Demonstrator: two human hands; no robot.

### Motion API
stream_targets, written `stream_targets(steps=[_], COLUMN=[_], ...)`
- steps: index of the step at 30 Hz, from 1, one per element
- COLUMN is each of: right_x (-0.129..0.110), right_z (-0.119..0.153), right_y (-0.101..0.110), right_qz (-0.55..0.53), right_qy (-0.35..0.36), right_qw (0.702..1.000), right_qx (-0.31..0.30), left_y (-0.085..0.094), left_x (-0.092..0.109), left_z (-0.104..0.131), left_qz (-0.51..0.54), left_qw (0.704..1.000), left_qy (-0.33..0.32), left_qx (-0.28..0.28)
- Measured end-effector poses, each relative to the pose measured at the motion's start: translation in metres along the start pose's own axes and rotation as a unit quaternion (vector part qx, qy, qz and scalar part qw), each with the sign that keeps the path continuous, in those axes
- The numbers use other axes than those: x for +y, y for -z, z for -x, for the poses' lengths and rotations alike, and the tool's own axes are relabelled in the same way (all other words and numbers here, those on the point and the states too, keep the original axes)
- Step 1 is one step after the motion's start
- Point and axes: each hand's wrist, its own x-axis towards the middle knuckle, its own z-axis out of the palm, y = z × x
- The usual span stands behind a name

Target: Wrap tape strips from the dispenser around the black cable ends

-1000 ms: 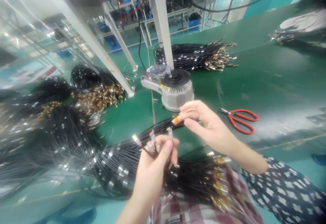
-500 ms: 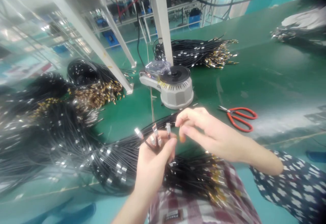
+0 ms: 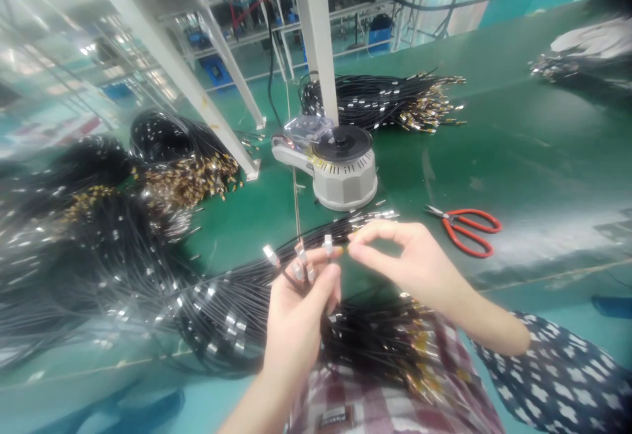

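My left hand (image 3: 302, 302) is closed around several black cables (image 3: 289, 278), whose silvery end pieces (image 3: 328, 243) poke up between thumb and fingers. Close beside its fingertips, my right hand (image 3: 402, 256) has thumb and forefinger pinched together. A tiny yellowish spot shows at that pinch; what it is I cannot make out. Beneath both hands lies a long bundle of black cables (image 3: 237, 292) with silvery pieces along it. Gold-tipped ends (image 3: 419, 355) of cables rest over the checked cloth at my lap.
A round grey tape dispenser (image 3: 344, 180) with a black disc on top stands ahead on the green table (image 3: 494, 157). Red-handled snips (image 3: 471, 228) lie to the right. More cable bundles sit behind (image 3: 375, 101) and at left (image 3: 182, 157). White metal posts (image 3: 320, 58) rise from the table.
My right hand has lowered slightly, its thumb and forefinger now pinched nearer the left fingertips. Silvery cable ends behind it have come into view. My left hand keeps its hold on the cables.
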Motion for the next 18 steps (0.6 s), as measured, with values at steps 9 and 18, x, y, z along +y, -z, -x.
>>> stream_targets(steps=[9, 18], right_x=[-0.0056, -0.0046], right_z=[-0.0025, -0.0044], right_y=[0.0004, -0.0043], right_qz=[-0.044, -0.058], right_qy=[-0.034, -0.018], right_qw=[0.998, 0.997], right_qx=[-0.024, -0.040], left_y=[-0.0023, 0.0026], left_x=[0.0009, -0.0046], left_z=[0.0067, 0.0077], left_qz=[-0.026, -0.057], left_qw=[0.999, 0.997], left_qy=[-0.033, -0.045], left_qx=[-0.012, -0.020])
